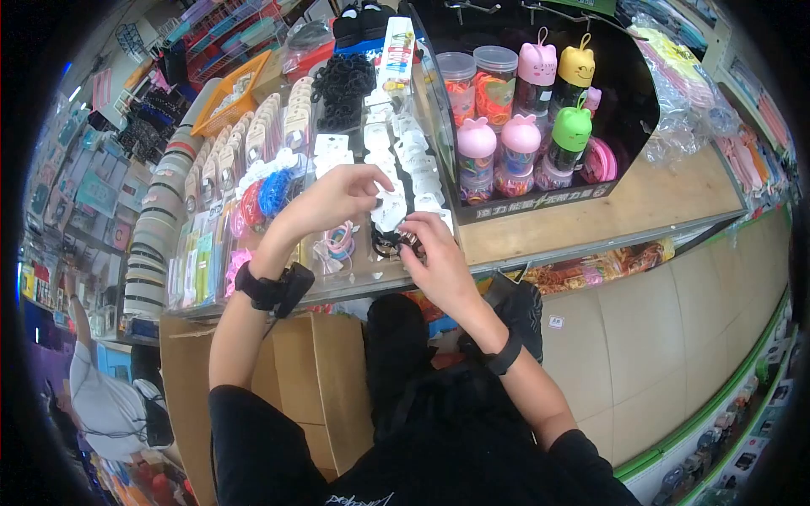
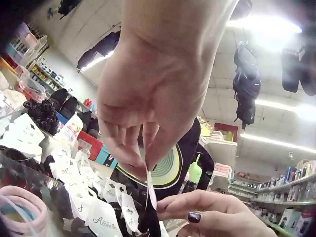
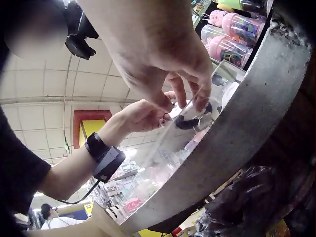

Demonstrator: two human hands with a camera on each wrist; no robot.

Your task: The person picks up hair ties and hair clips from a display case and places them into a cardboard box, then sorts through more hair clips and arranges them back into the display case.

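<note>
My left hand (image 1: 342, 198) pinches the top of a white card (image 1: 389, 211) between thumb and fingers. In the left wrist view this card (image 2: 151, 190) stands nearly edge-on, with a black hair tie (image 2: 149, 219) at its lower end. My right hand (image 1: 443, 266) is just to the right and lower, its curled fingers at the hair tie. The right wrist view shows the right hand (image 3: 168, 64) reaching over the clear bin wall (image 3: 180, 140). Rows of similar white cards (image 1: 413, 156), some printed with script, lie behind both hands in the bin.
Left of the cards are coiled blue bands (image 1: 275, 194) and pastel hair ties (image 1: 339, 242). Lidded jars (image 1: 520, 143) stand in a black display box (image 1: 540, 207) on the right. An open cardboard box (image 1: 342, 379) sits below the counter. Another person (image 1: 110, 396) is at lower left.
</note>
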